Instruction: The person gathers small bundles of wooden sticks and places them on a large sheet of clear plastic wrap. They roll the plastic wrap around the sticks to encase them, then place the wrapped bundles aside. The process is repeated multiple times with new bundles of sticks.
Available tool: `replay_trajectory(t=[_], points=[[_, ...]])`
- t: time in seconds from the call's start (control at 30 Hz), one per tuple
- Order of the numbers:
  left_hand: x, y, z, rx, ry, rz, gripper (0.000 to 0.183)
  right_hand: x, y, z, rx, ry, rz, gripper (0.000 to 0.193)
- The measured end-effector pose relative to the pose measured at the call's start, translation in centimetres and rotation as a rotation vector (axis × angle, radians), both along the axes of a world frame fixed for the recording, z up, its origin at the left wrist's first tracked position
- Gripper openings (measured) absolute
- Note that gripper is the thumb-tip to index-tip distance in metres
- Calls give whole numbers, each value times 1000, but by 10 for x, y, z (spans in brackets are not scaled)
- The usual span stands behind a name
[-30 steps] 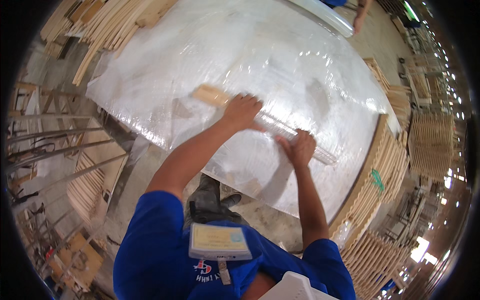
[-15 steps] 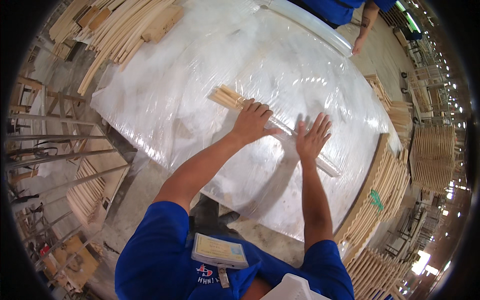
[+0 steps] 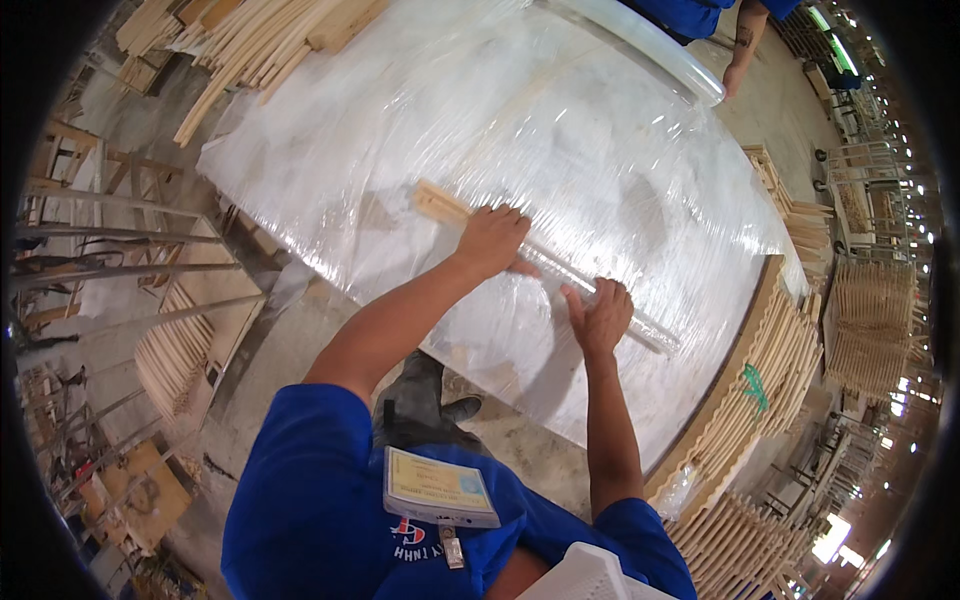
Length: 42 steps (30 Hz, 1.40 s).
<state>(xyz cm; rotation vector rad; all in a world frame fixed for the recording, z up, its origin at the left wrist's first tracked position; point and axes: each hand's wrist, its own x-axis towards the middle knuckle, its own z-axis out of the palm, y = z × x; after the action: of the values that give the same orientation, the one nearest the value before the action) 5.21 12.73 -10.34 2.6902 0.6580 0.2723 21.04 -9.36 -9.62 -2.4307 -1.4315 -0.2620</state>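
A bundle of thin wooden strips (image 3: 437, 201) lies slantwise on the film-covered table, its bare wood end at the upper left. Clear plastic film wraps the rest of its length. My left hand (image 3: 490, 242) is closed over the bundle near the bare end, fingers curled across the far side. Farther down to the right, my right hand (image 3: 603, 320) curls its fingers over the wrapped part, with the thumb on the near side. Clear plastic film (image 3: 500, 110) stretches over the tabletop from a large roll (image 3: 650, 40) at the far edge.
A co-worker's hand (image 3: 733, 82) is by the roll's right end. Loose wooden strips (image 3: 245, 60) are piled at the far left. Wooden pieces with a wavy edge (image 3: 735, 400) stand along the right side. Metal frames (image 3: 130, 250) stand at the left.
My right hand has gone from lying flat with fingers spread to curling over the bundle, slightly nearer me. My left hand has shifted a little nearer too.
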Motion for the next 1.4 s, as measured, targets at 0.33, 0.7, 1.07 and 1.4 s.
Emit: replay_trajectory(t=[0.33,0.7,1.07,1.4], points=[[32,40,13,95,-419,197,75,-22,28,-25,60,42,-48,104],[89,74,8,132,-79,41,85,119,167,8,350,-12,-140,55],[-18,-26,5,-77,50,58,88,-35,-9,-20,143,60,-19,54],[24,32,-12,54,-508,255,60,23,119,-11,-120,13,-65,87]])
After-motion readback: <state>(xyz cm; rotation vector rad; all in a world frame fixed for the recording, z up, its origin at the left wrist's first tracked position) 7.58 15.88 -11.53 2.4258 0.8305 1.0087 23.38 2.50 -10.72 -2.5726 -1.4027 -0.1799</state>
